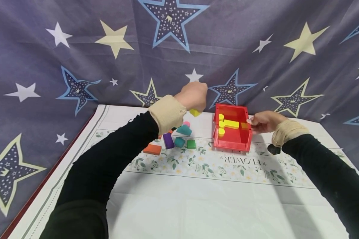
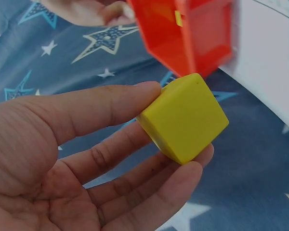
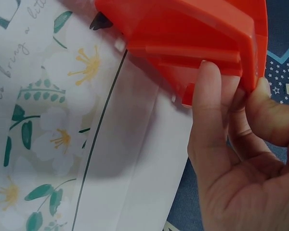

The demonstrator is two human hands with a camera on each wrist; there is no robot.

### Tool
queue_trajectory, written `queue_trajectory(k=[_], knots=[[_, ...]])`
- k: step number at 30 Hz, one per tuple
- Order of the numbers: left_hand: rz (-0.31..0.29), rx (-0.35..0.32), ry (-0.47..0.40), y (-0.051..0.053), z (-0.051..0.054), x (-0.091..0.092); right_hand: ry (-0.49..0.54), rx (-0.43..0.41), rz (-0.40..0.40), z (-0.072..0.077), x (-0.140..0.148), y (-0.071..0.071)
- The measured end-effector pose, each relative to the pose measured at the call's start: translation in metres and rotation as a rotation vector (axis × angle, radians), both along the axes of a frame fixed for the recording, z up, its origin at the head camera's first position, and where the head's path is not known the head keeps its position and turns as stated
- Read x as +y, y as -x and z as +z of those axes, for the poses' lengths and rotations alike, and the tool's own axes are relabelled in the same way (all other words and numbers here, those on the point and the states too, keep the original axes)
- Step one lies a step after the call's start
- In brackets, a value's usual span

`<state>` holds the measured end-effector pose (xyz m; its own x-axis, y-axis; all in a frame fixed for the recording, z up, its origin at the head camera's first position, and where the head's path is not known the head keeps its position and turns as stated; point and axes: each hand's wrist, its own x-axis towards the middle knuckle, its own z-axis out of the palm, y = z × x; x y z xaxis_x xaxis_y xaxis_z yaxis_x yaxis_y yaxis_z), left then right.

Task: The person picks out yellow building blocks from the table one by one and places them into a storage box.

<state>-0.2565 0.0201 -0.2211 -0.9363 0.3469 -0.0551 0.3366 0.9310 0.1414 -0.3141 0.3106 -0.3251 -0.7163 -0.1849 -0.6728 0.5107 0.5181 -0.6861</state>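
Observation:
My left hand (image 1: 194, 95) pinches a yellow block (image 2: 187, 120) between thumb and fingers, raised over the table to the left of a red bin (image 1: 231, 144). In the left wrist view the block looks like a cube with rounded edges. My right hand (image 1: 264, 121) grips the bin's right wall, thumb at the rim and fingers against the outer side (image 3: 212, 53). Inside the bin lie a yellow rectangular block (image 1: 231, 124) and several yellow round pieces (image 1: 221, 132) along its left side.
Left of the bin lie a green block (image 1: 191, 144), teal blocks (image 1: 183, 130), a purple block (image 1: 168, 140) and an orange block (image 1: 152, 149). My left forearm partly covers this group. A starry curtain (image 1: 239, 39) hangs behind the table (image 1: 197, 205).

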Motion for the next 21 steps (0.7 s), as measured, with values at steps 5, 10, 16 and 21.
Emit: queue_trajectory(k=[5,10,16,21], knots=[[-0.025,-0.001,-0.046,0.002,0.003,0.018,-0.007,0.000,-0.014,0.001,0.000,-0.001],[-0.030,-0.042,-0.106,0.004,0.006,0.035,-0.017,0.012,-0.027,0.001,-0.001,-0.002],[-0.035,-0.081,-0.122,0.006,0.006,0.058,-0.008,0.011,-0.016,0.000,-0.002,-0.001],[-0.037,-0.122,-0.111,0.012,0.005,0.079,-0.026,0.009,-0.037,0.001,-0.001,0.000]])
